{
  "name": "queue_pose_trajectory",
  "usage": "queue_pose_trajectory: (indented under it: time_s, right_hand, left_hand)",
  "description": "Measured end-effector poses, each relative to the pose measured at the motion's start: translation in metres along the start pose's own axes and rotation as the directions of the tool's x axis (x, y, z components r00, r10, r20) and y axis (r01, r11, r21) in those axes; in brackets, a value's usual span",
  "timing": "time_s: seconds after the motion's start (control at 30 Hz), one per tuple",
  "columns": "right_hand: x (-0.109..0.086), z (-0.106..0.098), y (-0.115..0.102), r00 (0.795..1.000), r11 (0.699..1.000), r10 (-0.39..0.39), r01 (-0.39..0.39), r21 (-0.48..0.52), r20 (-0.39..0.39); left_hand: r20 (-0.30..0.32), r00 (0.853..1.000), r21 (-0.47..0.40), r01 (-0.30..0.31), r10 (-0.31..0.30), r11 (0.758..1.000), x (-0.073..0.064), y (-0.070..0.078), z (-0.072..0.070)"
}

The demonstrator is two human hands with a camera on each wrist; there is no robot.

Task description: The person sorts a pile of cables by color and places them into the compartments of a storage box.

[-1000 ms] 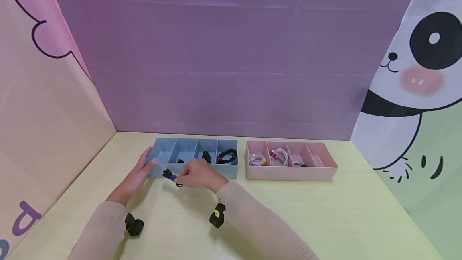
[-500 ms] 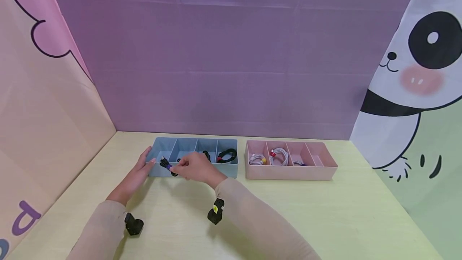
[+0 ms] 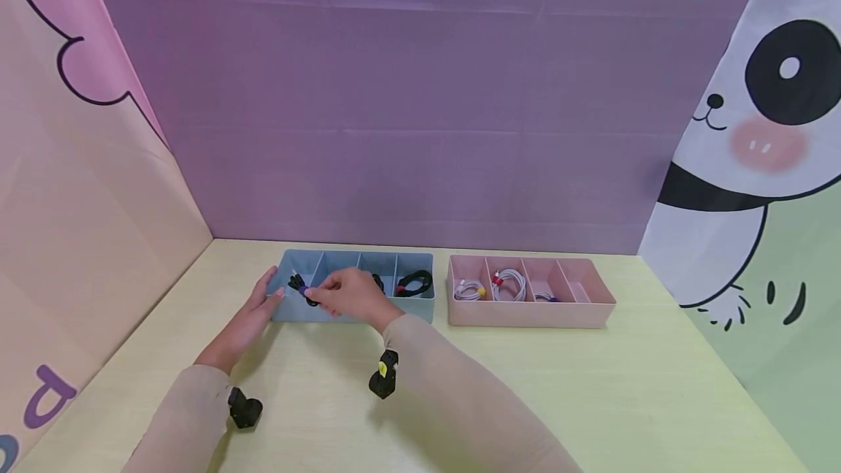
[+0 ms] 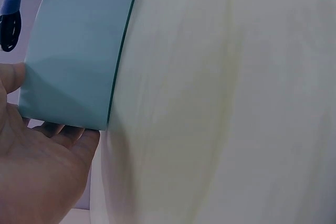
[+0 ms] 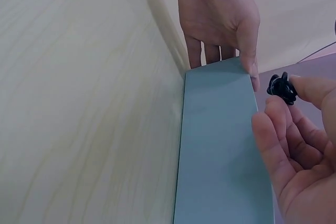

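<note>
In the head view my right hand (image 3: 355, 293) pinches a coiled black cable (image 3: 297, 283) wound with a purple-blue tie. The cable is over the leftmost compartment of a blue divided box (image 3: 368, 309), its loop ends sticking out past the fingertips. My left hand (image 3: 255, 306) holds the box's left end, thumb at the rim and fingers along the end wall. In the left wrist view the cable's blue tie (image 4: 11, 3) shows beside the box wall (image 4: 79, 61). Black cables (image 3: 414, 284) lie in the box's right compartments; my right hand partly hides the second compartment.
A pink divided box (image 3: 532, 314) stands just right of the blue one. Bundled white cables (image 3: 509, 285) lie in its three left compartments. Behind both boxes rises a purple backdrop (image 3: 420, 108), with printed panels at either side of the pale table (image 3: 591, 385).
My right hand has lifted the black cable from in front of the blue box up and over its leftmost compartment. My left hand stays at the box's left end.
</note>
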State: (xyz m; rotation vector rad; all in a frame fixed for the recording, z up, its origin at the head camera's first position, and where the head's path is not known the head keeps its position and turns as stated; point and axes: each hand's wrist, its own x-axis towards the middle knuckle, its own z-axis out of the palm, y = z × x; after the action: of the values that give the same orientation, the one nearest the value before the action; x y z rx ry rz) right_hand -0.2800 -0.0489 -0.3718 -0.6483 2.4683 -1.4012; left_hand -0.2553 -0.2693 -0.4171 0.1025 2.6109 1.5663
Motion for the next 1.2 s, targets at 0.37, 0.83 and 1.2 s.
queue_pose_trajectory:
  time_s: [0.37,0.83,1.2]
  right_hand:
    - [0.008,0.001,-0.006,0.997,0.986,0.07,-0.066,0.153,-0.016]
    - [0.017,0.008,-0.01,0.993,0.984,0.069,-0.053,0.172,-0.091]
    - [0.021,0.016,-0.006,0.985,0.992,0.068,-0.05,0.115,-0.156]
  left_hand:
    - [0.007,1.0,-0.008,0.01,-0.01,1.0,0.001,-0.001,0.0]
    - [0.009,1.0,-0.012,0.026,-0.026,1.0,0.002,-0.002,-0.001]
    - [-0.003,1.0,-0.028,-0.008,0.008,1.0,0.0,-0.001,-0.001]
